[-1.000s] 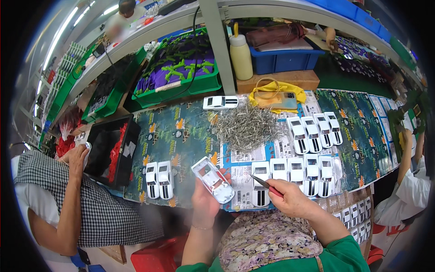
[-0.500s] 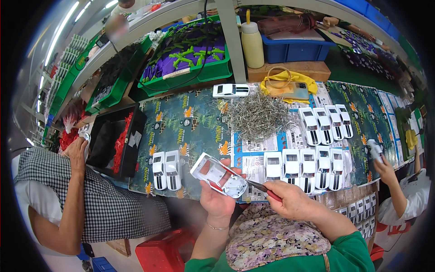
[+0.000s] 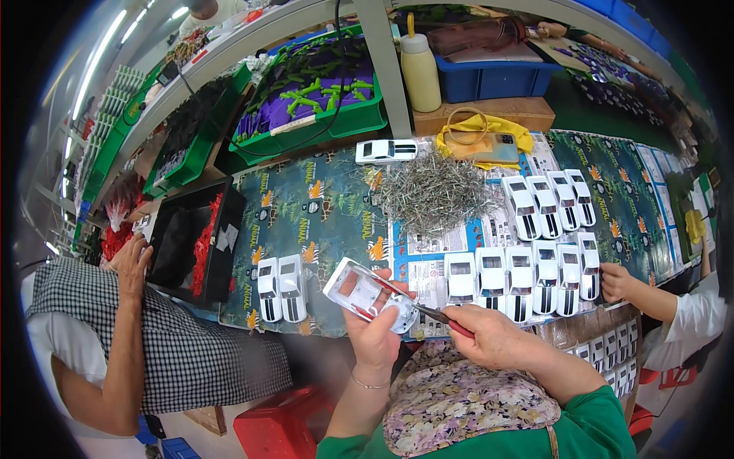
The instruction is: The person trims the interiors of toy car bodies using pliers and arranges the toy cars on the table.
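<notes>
My left hand (image 3: 375,333) holds a white toy car body shell (image 3: 355,284), its hollow inside turned up and a red strip showing along it. The thumb lies across the shell's near end. In my right hand (image 3: 489,336) is a pair of red-handled pliers (image 3: 440,315), with the dark pointed jaws at the shell's near right edge. Whether the jaws grip anything is too small to tell. A row of white toy cars (image 3: 490,279) with black stripes lies just beyond my right hand. Two more white cars (image 3: 291,288) lie to the left.
A heap of thin metal pins (image 3: 436,195) lies mid-table. Behind it are another white car (image 3: 386,151) and a phone (image 3: 485,149) on yellow cloth. More cars (image 3: 543,205) stand back right. A black bin (image 3: 229,260) is at left. Co-workers' hands (image 3: 615,281) (image 3: 131,256) flank me.
The co-worker's hand at right has brought a white car to the right end of the near row. My left thumb has come over onto the shell. The pliers stay at its edge.
</notes>
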`<state>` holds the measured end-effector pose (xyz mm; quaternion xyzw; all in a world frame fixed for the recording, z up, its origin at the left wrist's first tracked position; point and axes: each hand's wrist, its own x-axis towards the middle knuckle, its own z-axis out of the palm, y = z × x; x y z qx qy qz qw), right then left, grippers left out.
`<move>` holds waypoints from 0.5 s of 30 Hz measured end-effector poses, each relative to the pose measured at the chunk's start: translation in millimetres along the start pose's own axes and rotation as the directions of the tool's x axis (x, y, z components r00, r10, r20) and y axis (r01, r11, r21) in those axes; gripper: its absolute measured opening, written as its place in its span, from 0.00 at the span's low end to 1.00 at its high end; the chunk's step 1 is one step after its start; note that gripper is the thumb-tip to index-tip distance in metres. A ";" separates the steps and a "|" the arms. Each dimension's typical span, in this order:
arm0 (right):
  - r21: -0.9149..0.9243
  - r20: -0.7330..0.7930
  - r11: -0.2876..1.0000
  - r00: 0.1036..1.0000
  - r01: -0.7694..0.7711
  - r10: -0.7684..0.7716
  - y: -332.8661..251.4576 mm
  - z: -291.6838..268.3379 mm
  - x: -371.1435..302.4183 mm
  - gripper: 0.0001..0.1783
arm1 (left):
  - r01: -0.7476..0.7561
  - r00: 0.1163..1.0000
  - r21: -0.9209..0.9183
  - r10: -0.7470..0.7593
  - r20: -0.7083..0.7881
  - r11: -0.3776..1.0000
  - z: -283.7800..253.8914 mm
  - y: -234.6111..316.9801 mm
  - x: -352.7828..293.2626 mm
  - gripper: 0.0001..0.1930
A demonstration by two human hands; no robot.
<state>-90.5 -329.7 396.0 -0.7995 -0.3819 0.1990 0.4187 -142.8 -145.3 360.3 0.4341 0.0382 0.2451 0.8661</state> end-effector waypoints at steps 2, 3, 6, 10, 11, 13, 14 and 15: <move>0.006 0.029 1.000 0.999 -0.020 0.020 2.9 0.0 1.4 0.15 | 0.028 0.998 0.015 -0.027 -0.052 0.999 3.5 -1.8 0.0 0.37; 0.006 0.029 1.000 0.999 -0.020 0.020 4.4 1.1 1.3 0.15 | 0.051 0.993 0.032 -0.047 -0.108 0.998 5.1 -2.0 -0.3 0.40; 0.023 0.021 1.000 1.000 -0.008 0.008 6.6 3.7 -0.5 0.14 | 0.045 0.987 0.020 -0.041 -0.156 0.999 3.9 -7.1 0.4 0.40; -0.027 0.014 1.000 1.000 -0.007 0.008 2.8 4.1 -2.3 0.14 | 0.053 0.981 -0.058 -0.063 -0.181 0.997 4.3 -4.6 1.5 0.39; -0.052 -0.005 0.999 1.000 0.013 -0.013 2.4 3.8 -2.1 0.14 | 0.052 0.983 -0.048 -0.059 -0.174 0.998 3.9 -5.7 1.4 0.38; -0.109 -0.017 0.994 1.000 0.021 -0.023 3.8 4.1 -0.5 0.15 | 0.051 0.985 -0.038 -0.057 -0.163 0.998 3.5 -7.8 0.9 0.38; -0.166 -0.026 0.986 0.999 0.030 -0.035 5.5 5.1 0.3 0.15 | 0.049 0.988 0.040 -0.042 -0.149 0.998 3.9 -9.4 0.2 0.38; -0.225 -0.005 0.974 1.000 0.022 -0.024 8.8 7.2 1.0 0.17 | 0.044 0.991 0.116 -0.029 -0.133 0.992 4.7 -12.1 -0.4 0.38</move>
